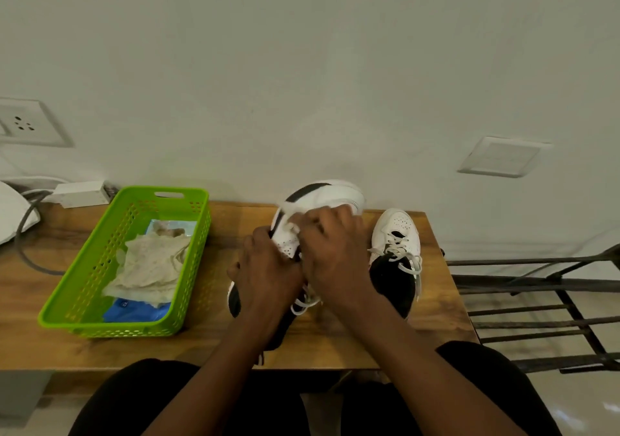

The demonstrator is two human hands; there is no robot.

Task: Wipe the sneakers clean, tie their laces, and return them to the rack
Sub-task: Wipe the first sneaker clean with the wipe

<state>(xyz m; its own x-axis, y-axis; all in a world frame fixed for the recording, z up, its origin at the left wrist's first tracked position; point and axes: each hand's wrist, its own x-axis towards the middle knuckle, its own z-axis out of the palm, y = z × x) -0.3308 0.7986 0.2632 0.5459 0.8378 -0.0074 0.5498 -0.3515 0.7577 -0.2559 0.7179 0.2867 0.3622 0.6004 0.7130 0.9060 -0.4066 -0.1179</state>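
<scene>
Surface (201,348): wood, carries task items.
Rack (536,283): right of held sneaker (332,194), past surface edge; right hand (332,251) nearer.
Green basket (84,258): left of held sneaker.
Held sneaker: tilted, long axis running from person toward wall.
Second sneaker (397,231): just right, laces loose.
Left hand (268,268): grip curled round held sneaker.
Right hand: grip bunched on wipe (288,214), pressed to upper.
Judgement: wiping under way.
</scene>
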